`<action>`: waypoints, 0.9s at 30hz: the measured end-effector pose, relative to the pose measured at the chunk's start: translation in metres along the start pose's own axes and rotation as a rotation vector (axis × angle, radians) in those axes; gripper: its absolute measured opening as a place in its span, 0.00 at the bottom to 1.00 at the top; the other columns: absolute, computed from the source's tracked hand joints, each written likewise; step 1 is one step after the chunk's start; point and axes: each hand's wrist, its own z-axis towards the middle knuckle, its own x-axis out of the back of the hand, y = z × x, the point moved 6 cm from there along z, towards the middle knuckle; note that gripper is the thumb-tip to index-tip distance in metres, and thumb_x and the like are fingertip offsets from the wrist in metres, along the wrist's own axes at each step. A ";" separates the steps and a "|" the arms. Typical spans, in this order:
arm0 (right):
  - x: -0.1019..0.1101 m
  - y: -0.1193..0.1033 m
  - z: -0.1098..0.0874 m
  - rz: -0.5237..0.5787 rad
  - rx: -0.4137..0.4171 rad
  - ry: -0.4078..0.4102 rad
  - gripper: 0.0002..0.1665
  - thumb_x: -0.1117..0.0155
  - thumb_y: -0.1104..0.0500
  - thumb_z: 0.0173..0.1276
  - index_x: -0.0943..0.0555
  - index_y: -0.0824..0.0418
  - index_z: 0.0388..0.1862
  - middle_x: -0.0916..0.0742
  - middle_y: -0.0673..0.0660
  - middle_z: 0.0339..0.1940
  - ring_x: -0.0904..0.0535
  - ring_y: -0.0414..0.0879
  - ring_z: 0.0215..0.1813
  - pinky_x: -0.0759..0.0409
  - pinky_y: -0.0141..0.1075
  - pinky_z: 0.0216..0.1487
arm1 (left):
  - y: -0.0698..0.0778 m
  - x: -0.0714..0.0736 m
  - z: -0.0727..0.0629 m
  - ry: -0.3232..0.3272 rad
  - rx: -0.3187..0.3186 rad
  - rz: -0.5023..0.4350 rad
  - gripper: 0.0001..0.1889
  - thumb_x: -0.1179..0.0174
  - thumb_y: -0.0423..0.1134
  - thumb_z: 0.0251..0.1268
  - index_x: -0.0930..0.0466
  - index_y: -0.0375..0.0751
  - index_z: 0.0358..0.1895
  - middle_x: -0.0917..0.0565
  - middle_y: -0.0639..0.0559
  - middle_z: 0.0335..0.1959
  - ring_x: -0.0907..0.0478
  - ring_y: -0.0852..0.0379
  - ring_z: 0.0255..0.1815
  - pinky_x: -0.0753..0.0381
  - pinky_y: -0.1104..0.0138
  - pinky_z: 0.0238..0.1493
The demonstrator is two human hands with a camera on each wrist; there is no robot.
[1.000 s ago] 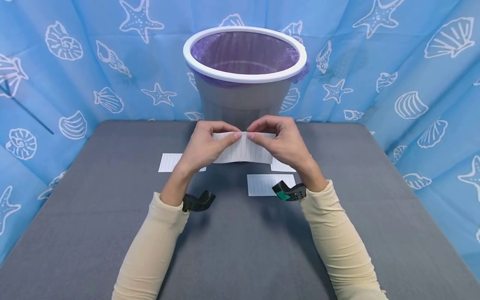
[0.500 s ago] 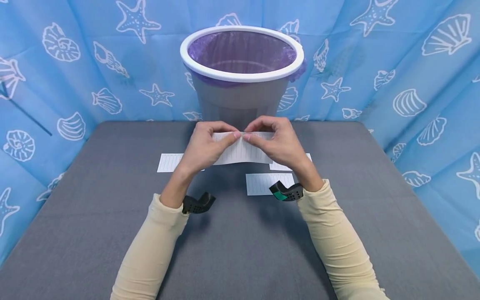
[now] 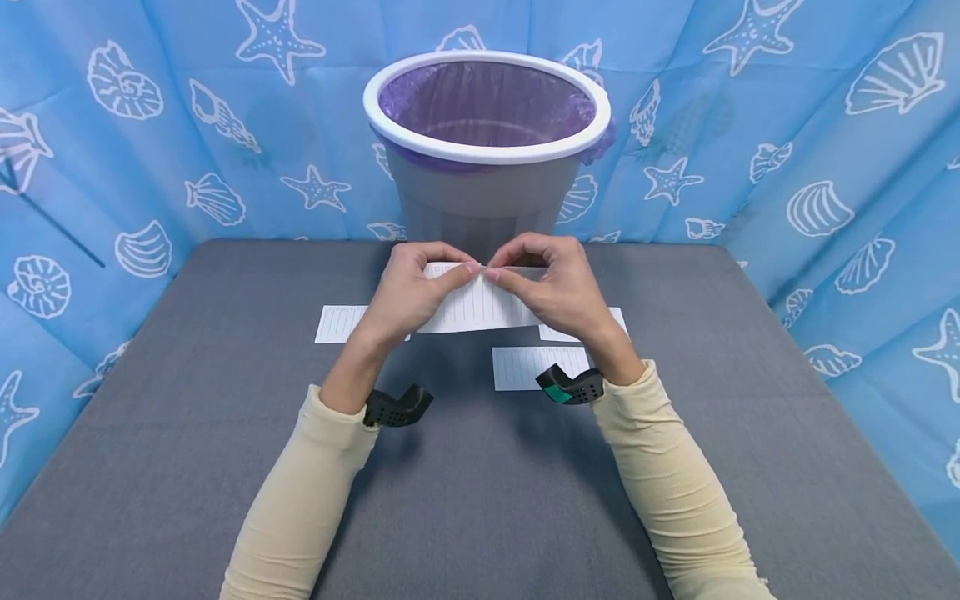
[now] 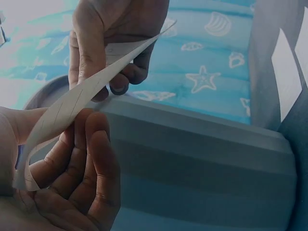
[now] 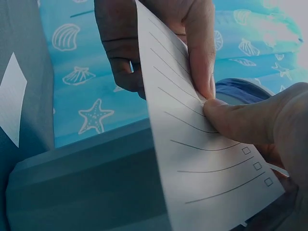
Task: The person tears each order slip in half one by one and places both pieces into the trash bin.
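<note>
Both hands hold a white lined paper slip [image 3: 468, 307] between them, over the far part of the table. My left hand [image 3: 411, 293] pinches its upper edge between thumb and fingers. Right beside it my right hand [image 3: 558, 283] pinches the same edge, the two thumb tips nearly meeting near the slip's middle. Small printed boxes show along one edge of the slip [image 5: 168, 144] in the right wrist view. Seen from the left wrist, the slip [image 4: 72, 103] bows and curls at its near end.
A grey bin [image 3: 480, 196] with a white rim and purple liner stands behind the hands. Similar slips lie flat on the grey table [image 3: 480, 500]: one at left [image 3: 339, 323], one at right [image 3: 618, 320], one nearer [image 3: 521, 368]. A blue shell-print curtain [image 3: 247, 167] surrounds the table.
My right thumb has come closer to the left one. The slip's left half has tilted, its lower left corner now lower and more visible. The loose slips have stayed put.
</note>
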 end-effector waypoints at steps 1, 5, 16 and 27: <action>0.000 -0.001 0.000 0.001 0.005 0.005 0.02 0.27 0.67 0.64 0.13 0.67 0.35 0.12 0.57 0.34 0.13 0.47 0.43 0.18 0.35 0.46 | 0.000 0.000 0.000 0.000 0.002 -0.005 0.08 0.37 0.33 0.71 0.12 0.31 0.43 0.13 0.43 0.40 0.18 0.51 0.33 0.20 0.66 0.32; 0.000 -0.001 0.000 0.010 0.011 0.017 0.02 0.27 0.68 0.64 0.13 0.67 0.35 0.12 0.57 0.33 0.13 0.47 0.42 0.18 0.35 0.46 | -0.002 0.001 0.000 0.011 0.013 -0.011 0.09 0.37 0.33 0.71 0.12 0.30 0.44 0.13 0.42 0.41 0.17 0.51 0.34 0.19 0.66 0.32; 0.007 -0.003 -0.001 0.046 0.024 0.037 0.04 0.26 0.67 0.64 0.13 0.68 0.35 0.13 0.57 0.32 0.18 0.46 0.34 0.22 0.33 0.38 | -0.004 0.005 0.000 0.064 0.036 0.037 0.11 0.34 0.37 0.69 0.12 0.30 0.45 0.13 0.42 0.43 0.20 0.52 0.35 0.23 0.66 0.33; 0.012 -0.011 -0.004 0.064 0.091 0.038 0.03 0.28 0.70 0.64 0.14 0.69 0.36 0.12 0.58 0.34 0.18 0.47 0.35 0.20 0.35 0.40 | -0.011 0.016 0.001 0.163 0.027 0.084 0.12 0.33 0.36 0.68 0.12 0.29 0.45 0.13 0.40 0.43 0.20 0.50 0.39 0.23 0.67 0.34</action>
